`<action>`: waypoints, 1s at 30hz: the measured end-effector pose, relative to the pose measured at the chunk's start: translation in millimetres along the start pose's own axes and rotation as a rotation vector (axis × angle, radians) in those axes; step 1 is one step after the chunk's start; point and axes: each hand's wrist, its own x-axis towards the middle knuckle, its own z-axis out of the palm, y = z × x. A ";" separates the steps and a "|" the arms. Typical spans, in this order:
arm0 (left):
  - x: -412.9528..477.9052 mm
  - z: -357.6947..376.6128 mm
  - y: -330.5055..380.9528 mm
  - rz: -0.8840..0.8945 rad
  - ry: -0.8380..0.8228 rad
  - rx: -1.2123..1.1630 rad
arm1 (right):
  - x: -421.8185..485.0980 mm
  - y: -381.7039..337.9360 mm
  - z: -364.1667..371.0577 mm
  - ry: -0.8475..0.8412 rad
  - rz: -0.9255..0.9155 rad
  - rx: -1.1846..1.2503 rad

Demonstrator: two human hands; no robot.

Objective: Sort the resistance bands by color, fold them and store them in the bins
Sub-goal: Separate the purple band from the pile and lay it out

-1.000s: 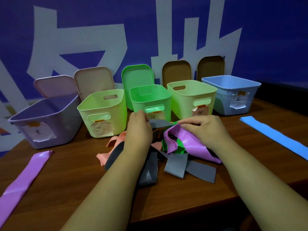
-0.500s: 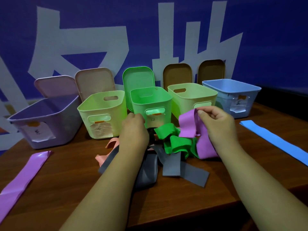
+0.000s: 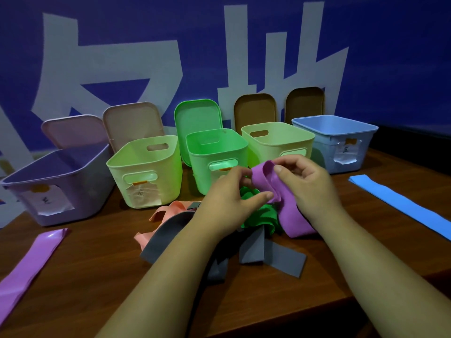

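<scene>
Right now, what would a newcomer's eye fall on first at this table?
The left hand and right hand pinch a purple band at mid-table, just above a tangled pile of grey, green and pink bands. Behind them stands a row of five open bins, running from lilac at the left to blue at the right.

held band (image 3: 291, 219): purple | green band (image 3: 262, 217) | grey band (image 3: 285, 259) | pink band (image 3: 169, 209) | right band (image 3: 400, 208): blue | table (image 3: 97, 276): brown

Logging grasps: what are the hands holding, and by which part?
Both hold the purple band: the right hand pinches its raised looped end, the left hand its edge just below.
</scene>
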 end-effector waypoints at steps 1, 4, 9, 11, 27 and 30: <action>-0.5 0.1 0.5 0.017 -0.015 -0.007 | 0.1 -0.5 0.2 -0.019 0.007 0.021; -0.7 1.4 0.3 0.038 -0.025 0.005 | 0.9 -0.8 1.0 -0.063 -0.002 0.054; -0.7 1.0 -5.3 0.014 0.010 -0.047 | -0.5 1.9 1.7 -0.118 -0.036 0.033; -1.4 -0.9 -7.4 -0.018 0.037 -0.062 | 0.3 3.6 2.4 -0.111 -0.034 0.022; 0.8 -5.9 -11.9 -0.154 0.250 -0.322 | -0.1 12.4 3.7 -0.121 -0.249 -0.387; 0.2 -4.5 -12.0 -0.103 0.226 -0.273 | -3.3 12.0 6.9 -0.189 -0.342 -0.376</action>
